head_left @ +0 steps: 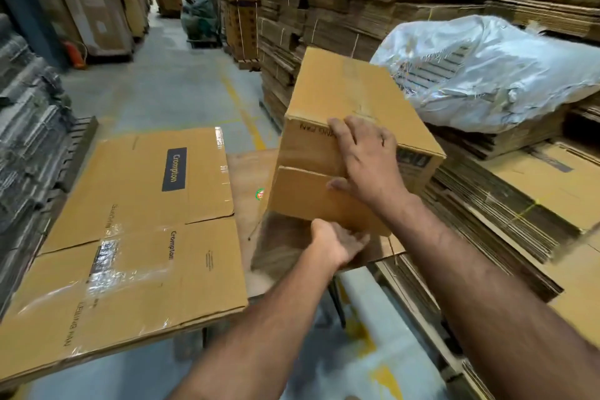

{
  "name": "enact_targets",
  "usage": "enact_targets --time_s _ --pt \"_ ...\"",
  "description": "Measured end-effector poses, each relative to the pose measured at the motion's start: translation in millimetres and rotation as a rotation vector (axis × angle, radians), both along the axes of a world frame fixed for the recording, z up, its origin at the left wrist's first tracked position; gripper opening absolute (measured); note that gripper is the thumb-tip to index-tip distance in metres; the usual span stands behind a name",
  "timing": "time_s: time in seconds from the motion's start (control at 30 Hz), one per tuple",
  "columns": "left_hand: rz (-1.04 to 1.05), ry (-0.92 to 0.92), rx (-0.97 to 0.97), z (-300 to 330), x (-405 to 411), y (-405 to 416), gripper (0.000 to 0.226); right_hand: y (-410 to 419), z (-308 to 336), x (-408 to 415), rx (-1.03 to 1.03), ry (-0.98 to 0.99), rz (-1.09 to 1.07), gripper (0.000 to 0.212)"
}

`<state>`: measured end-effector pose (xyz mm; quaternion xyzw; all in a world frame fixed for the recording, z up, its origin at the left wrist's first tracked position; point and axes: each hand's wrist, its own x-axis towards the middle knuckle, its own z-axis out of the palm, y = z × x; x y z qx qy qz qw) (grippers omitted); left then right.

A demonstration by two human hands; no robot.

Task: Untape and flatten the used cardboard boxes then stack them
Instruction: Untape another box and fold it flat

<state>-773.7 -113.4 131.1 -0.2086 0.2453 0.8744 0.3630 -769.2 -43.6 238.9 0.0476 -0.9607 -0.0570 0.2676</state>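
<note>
While the still-assembled box (344,127) stands tilted before us above the tabletop (246,172), its long axis running away from us, we press our right hand (367,159) spread on its near end and curl our left hand (337,243) under the lower flap.

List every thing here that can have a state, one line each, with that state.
held box: still assembled, tilted, near end flap loose
flattened box: lying flat, tape remnants on it
left hand: grips the loose flap's lower edge
right hand: fingers spread, pressing on the box's near end
plastic sheet: crumpled over a cardboard stack
bundled cardboard stack: flat, tied with string
</note>
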Motion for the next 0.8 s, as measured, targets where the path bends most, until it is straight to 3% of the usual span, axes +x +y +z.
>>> enact_targets --time_s 0.1,0.23,0.4,0.5,0.6,0.73,0.8 --pt "-0.026 -0.087 -0.040 -34.5 8.3 -1.1 0.070 4.3 -29.0 -7.9 -0.072 -0.210 -0.059 0.114" --pt "-0.099 -0.128 -0.082 -51.6 -2.7 -2.8 0.081 17.0 -46.0 -10.9 -0.008 -0.283 -0.016 0.117" --pt "-0.219 -0.056 -0.188 -55.3 -5.7 10.3 0.082 28.7 -54.0 -30.2 -0.012 -0.394 0.037 0.101" --pt "-0.236 0.063 -0.231 -60.2 -16.7 4.0 0.077 48.8 -102.5 -25.9 -0.084 -0.703 -0.161 0.099" --pt "-0.317 0.241 -0.324 -61.4 -33.0 -5.8 0.065 61.7 -133.2 -28.5 -0.128 -0.786 -0.235 0.095" --pt "-0.345 0.598 -0.783 -66.0 -51.6 -4.7 0.024 69.9 -121.3 -49.0 -0.112 -0.799 -0.175 0.076" --pt "-0.224 0.809 -0.970 -58.4 -56.6 -1.8 0.019 75.1 -117.3 -54.1 -0.122 -0.787 -0.165 0.063"
